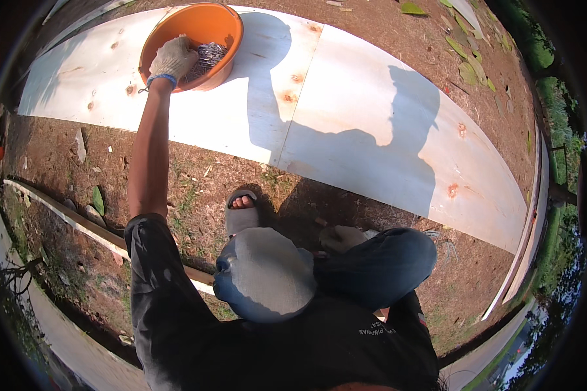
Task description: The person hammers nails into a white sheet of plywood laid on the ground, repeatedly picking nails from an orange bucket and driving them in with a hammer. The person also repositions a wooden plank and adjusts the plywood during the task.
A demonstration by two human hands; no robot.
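At the far left an orange bucket (pixel 231 32) stands tilted in view on a pale plywood sheet (pixel 372 85). Loose grey nails (pixel 209 57) lie inside it. My left hand (pixel 173 58), in a whitish knit glove with a blue cuff, reaches over the bucket's near rim. Its fingers curl down against the nails, their tips hidden. My right sleeve (pixel 419 326) runs behind my bent right knee (pixel 398 260), and I cannot make out my right hand. A brownish-grey rounded shape (pixel 340 239) shows in shadow beyond that knee; whether shoe or glove is unclear.
A seam divides the plywood, and my shadow falls across it. My sandalled left foot (pixel 242 212) rests on dry ground just short of its near edge. A long wooden strip (pixel 72 218) lies at the left. Fallen leaves (pixel 468 72) are scattered at the far right.
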